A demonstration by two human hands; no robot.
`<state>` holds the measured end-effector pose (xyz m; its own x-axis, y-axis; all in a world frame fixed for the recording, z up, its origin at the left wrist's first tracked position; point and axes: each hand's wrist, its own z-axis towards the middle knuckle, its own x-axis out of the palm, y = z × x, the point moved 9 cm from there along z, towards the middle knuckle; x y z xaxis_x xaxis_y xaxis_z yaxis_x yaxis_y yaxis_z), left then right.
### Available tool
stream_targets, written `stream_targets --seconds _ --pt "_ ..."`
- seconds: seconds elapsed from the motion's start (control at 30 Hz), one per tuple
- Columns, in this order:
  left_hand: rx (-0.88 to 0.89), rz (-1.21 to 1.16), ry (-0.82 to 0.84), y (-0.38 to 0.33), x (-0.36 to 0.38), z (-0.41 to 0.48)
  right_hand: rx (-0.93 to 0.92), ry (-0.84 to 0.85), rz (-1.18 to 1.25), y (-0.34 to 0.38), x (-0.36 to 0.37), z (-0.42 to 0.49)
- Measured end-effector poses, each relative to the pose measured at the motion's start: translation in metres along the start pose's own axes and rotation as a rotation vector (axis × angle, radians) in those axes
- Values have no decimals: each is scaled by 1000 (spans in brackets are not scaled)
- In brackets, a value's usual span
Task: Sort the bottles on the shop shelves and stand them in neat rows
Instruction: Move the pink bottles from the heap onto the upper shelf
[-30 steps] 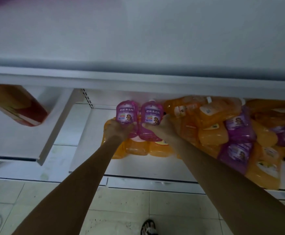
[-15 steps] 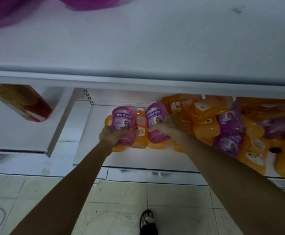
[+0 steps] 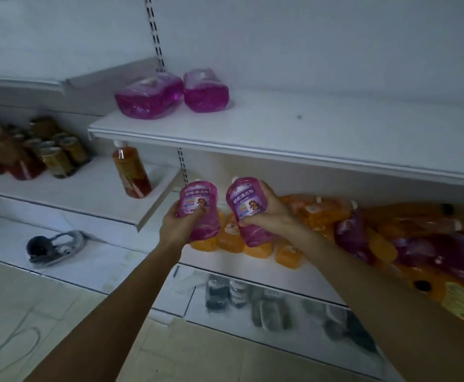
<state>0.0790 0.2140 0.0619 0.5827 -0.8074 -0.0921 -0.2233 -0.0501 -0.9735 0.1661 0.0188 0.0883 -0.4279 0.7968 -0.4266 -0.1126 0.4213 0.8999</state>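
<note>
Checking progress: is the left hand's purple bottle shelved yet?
Not shelved: the left hand grips the purple bottle in mid-air.

One wide-angle camera sits on the person's head, facing forward and down, close to the shelves [image 3: 308,125] and floor [image 3: 32,312].

The pink bottle [image 3: 197,208] just right of the lone amber bottle [image 3: 131,172] has white characters across the top of its label, 地板清洁剂, above a small cartoon figure. The second pink bottle [image 3: 248,208], farther right of the amber bottle, bears the same line, 地板清洁剂, slanted with the bottle. The smaller print beneath both lines is too fine to read. The amber bottle's label and those on the orange bottles [image 3: 319,213] farther right are blurred.
</note>
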Motion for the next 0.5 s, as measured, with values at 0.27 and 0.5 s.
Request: stream_targets --seconds 0.27,0.5 --pt "191 -68 12 -71 -30 -111 -246 -16 -445 80 -41 -107" --pt "322 -187 165 -144 -22 -158 -376 -159 -310 153 -106 -139"
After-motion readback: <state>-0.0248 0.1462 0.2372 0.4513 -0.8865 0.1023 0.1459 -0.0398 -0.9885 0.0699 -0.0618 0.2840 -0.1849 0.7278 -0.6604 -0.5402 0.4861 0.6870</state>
